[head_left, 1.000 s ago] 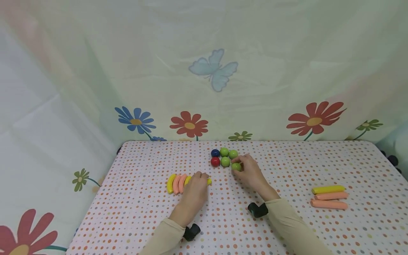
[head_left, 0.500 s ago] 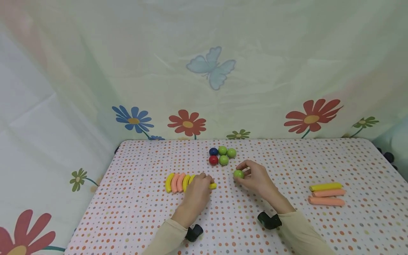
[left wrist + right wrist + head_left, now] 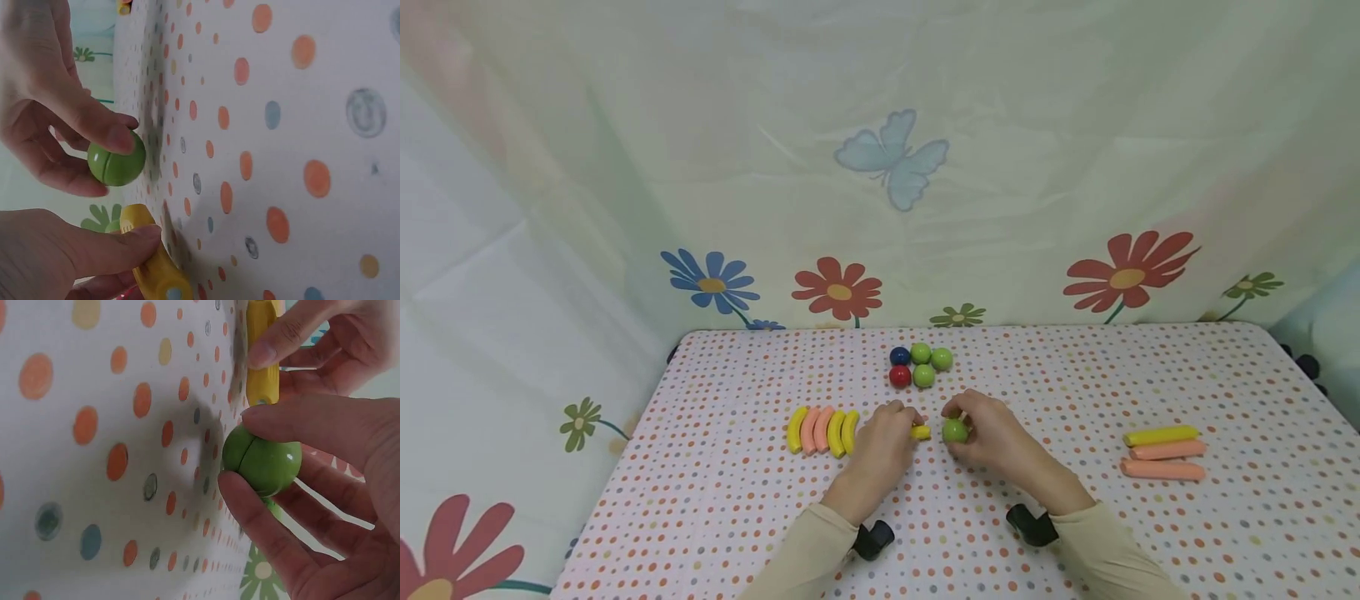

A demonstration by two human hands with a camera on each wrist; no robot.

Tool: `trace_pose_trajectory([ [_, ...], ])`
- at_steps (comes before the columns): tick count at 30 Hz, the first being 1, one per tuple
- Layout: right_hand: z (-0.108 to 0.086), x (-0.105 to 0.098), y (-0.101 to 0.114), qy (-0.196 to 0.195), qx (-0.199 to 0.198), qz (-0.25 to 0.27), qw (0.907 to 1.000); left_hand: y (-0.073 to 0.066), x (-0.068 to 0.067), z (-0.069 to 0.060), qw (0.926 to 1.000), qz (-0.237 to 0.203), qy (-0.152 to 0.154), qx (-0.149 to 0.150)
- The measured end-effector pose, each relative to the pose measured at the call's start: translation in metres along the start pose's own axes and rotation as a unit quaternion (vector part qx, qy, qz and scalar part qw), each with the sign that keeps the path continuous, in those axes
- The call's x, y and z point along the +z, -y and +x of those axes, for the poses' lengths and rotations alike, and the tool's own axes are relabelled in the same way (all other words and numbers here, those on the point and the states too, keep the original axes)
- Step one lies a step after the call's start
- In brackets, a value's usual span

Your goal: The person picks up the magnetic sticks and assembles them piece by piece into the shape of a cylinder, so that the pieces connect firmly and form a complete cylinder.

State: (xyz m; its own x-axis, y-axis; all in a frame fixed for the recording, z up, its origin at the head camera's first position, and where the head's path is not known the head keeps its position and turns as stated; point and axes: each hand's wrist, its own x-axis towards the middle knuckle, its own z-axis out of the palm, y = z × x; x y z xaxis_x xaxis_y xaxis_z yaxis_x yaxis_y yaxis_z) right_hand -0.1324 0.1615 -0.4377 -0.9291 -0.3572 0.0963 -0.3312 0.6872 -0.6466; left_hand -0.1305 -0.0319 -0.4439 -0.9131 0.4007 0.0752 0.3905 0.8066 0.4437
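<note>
My left hand [image 3: 880,450] pinches a yellow plastic toy piece [image 3: 156,269] between thumb and fingers; in the head view only its end shows beyond the fingers. Facing it on the right, my right hand [image 3: 996,433] holds a green ball [image 3: 262,459] with a seam line, thumb and fingertips around it. The ball and the yellow piece are close together just above the table, with a small gap in the head view. Left of my left hand lies a row of curved pieces, yellow [image 3: 796,430] and pink [image 3: 822,429].
Beyond the hands sit a blue ball [image 3: 900,357], a red ball [image 3: 900,376] and several green balls [image 3: 923,376]. To the right lie a straight yellow stick [image 3: 1161,436] and two pink sticks [image 3: 1162,469]. A printed curtain [image 3: 1000,208] borders the dotted table [image 3: 715,517].
My right hand has drawn the green ball away from the cluster, toward me. My left hand has moved right with the yellow piece, away from the curved row, and the two hands are now nearer.
</note>
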Motion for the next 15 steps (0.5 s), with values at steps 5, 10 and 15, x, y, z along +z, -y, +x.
trace_pose_trajectory([
  [5, -0.0012, 0.0034, 0.0026, 0.007, -0.013, -0.028, 0.9995, -0.0018, -0.0006, 0.0014, 0.9999, -0.009, 0.001, 0.008],
  [10, -0.0023, 0.0057, 0.004, -0.006, -0.026, -0.044, 0.9987, -0.0044, -0.0005, 0.0026, 0.9998, -0.017, 0.013, 0.005],
  [15, -0.0019, 0.0081, 0.0045, -0.007, -0.024, -0.043, 0.9988, -0.0074, 0.0008, 0.004, 0.9998, -0.003, 0.02, 0.003],
])
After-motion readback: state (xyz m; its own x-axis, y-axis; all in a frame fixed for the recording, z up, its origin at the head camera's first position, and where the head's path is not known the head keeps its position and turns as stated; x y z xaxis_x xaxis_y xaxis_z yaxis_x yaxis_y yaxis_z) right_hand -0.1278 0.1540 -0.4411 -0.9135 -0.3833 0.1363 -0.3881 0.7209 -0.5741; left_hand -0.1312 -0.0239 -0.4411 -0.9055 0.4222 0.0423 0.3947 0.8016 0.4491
